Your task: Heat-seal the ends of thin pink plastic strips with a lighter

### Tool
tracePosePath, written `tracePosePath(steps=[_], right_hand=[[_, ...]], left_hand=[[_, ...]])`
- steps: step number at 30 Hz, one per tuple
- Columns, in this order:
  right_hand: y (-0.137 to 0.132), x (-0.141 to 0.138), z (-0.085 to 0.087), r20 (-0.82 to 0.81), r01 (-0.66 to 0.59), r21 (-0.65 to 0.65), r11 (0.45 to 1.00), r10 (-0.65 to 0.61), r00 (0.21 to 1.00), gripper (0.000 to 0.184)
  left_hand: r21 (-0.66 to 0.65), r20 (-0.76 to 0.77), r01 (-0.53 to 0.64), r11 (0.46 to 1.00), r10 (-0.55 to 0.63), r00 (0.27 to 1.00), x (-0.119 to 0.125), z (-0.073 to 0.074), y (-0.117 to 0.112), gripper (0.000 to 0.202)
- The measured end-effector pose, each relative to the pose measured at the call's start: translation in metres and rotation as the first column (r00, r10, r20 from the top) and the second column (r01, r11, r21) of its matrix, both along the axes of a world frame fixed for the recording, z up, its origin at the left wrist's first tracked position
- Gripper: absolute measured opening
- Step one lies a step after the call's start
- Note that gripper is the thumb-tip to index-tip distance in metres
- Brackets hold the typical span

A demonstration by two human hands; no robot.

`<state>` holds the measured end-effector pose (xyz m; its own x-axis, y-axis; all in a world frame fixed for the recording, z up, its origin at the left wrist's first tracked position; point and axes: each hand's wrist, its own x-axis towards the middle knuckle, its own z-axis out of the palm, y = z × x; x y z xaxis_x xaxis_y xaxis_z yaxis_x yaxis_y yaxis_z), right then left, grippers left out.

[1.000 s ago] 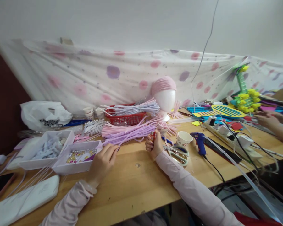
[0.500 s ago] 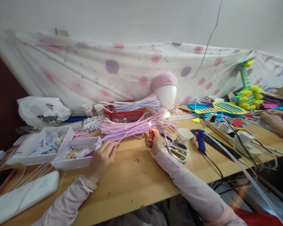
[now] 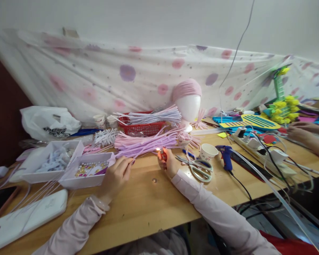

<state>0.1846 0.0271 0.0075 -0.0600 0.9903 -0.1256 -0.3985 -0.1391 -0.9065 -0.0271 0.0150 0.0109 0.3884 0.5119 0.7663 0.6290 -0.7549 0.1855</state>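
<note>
My right hand (image 3: 170, 164) is closed around a red lighter (image 3: 164, 154), tilted to the left with a small flame at its top. To the left, my left hand (image 3: 119, 173) has its fingers pinched together. Whatever is between those fingertips is too small to make out. Just behind both hands lies a bundle of purple and pink fuzzy stems (image 3: 146, 146). Beside my left hand stands a white box (image 3: 82, 182) holding gold and pink gems and pearl beads. Scissors (image 3: 202, 173) with pale handles lie right of my right hand.
A paper cup (image 3: 208, 152), a blue glue gun (image 3: 225, 156) and a power strip (image 3: 251, 150) with cables stand to the right. Behind are a red basket (image 3: 140, 129) and a white foam head (image 3: 190, 108). A white phone (image 3: 29, 221) lies front left. Another person's hands (image 3: 300, 132) are far right.
My right hand has moved slightly left and tipped the lighter over to the left, so the flame sits lower and nearer my left hand. My left hand stays pinched in about the same place.
</note>
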Motion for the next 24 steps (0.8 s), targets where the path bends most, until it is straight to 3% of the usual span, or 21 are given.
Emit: tracePosePath(steps=[3, 6, 14, 18, 20, 22, 24], right_hand=[[0.003, 0.014, 0.005, -0.282, 0.096, -0.014, 0.995, -0.096, 0.955, 0.043], [0.005, 0.028, 0.008, -0.449, 0.122, -0.034, 0.992, -0.124, 0.885, 0.044], [0.007, 0.028, -0.003, -0.521, -0.026, -0.084, 0.996, -0.022, 0.853, 0.042], [0.008, 0.025, -0.003, -0.522, -0.020, -0.115, 0.993, -0.043, 0.852, 0.042], [0.010, 0.029, 0.001, -0.499, 0.076, -0.123, 0.990, -0.127, 0.857, 0.042], [0.010, 0.040, 0.007, -0.459, 0.262, -0.076, 0.962, -0.267, 0.848, 0.042], [0.011, 0.053, 0.015, -0.441, 0.492, 0.058, 0.869, -0.420, 0.793, 0.042]], left_hand=[[-0.036, 0.035, 0.001, 0.999, 0.001, 0.999, 0.001, 0.002, 0.000, 0.019], [-0.104, 0.088, 0.002, 0.995, 0.007, 0.996, 0.002, 0.004, -0.001, 0.019], [-0.160, 0.165, 0.009, 0.987, 0.018, 0.986, 0.003, 0.007, -0.001, 0.019], [-0.172, 0.159, -0.004, 0.985, 0.031, 0.987, 0.003, 0.009, -0.002, 0.019], [-0.175, 0.155, -0.020, 0.984, 0.048, 0.987, 0.002, 0.008, -0.002, 0.019], [-0.179, 0.111, -0.040, 0.983, 0.060, 0.992, 0.002, 0.004, 0.000, 0.019], [-0.210, -0.039, -0.064, 0.976, 0.057, 0.998, 0.002, -0.001, 0.001, 0.019]])
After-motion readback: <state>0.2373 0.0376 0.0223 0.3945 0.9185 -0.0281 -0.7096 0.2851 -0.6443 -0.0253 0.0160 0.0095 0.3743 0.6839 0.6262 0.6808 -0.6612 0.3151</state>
